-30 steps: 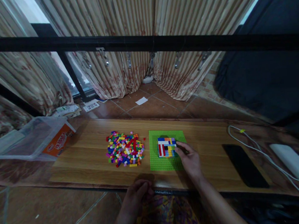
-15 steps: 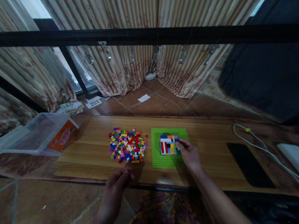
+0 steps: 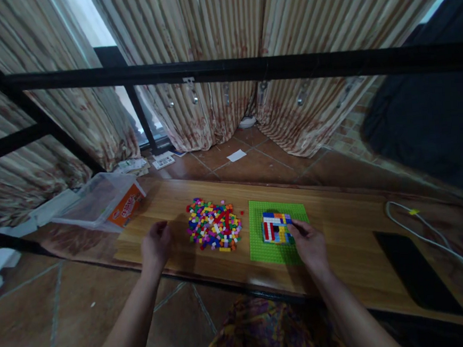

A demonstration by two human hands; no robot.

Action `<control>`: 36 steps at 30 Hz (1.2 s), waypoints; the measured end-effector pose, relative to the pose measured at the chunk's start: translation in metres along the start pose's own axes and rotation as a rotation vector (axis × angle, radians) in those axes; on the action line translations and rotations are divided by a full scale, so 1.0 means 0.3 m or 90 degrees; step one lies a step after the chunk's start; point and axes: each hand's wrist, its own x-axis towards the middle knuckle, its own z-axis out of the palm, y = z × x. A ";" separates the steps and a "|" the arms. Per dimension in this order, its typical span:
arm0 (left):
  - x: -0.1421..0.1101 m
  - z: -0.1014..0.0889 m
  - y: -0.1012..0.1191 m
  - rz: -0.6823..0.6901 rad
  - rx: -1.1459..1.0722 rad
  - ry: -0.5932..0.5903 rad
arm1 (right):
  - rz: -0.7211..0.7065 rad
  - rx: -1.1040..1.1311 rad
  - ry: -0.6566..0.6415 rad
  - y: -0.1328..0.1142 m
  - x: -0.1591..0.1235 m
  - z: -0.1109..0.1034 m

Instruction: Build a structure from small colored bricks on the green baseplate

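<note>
A small block of multicoloured plastic bricks sat on the square, studded green baseplate on the wood-grained table. The right hand had its fingers narrowed at the block's right edge; I couldn't tell whether they gripped anything. Left of the baseplate, beyond a heap of loose coloured bricks, the left hand was half-curled, whether holding anything I couldn't tell.
</note>
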 end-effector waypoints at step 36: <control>0.086 0.182 -0.030 0.341 0.245 0.106 | -0.431 -0.268 -0.244 -0.146 -0.358 0.326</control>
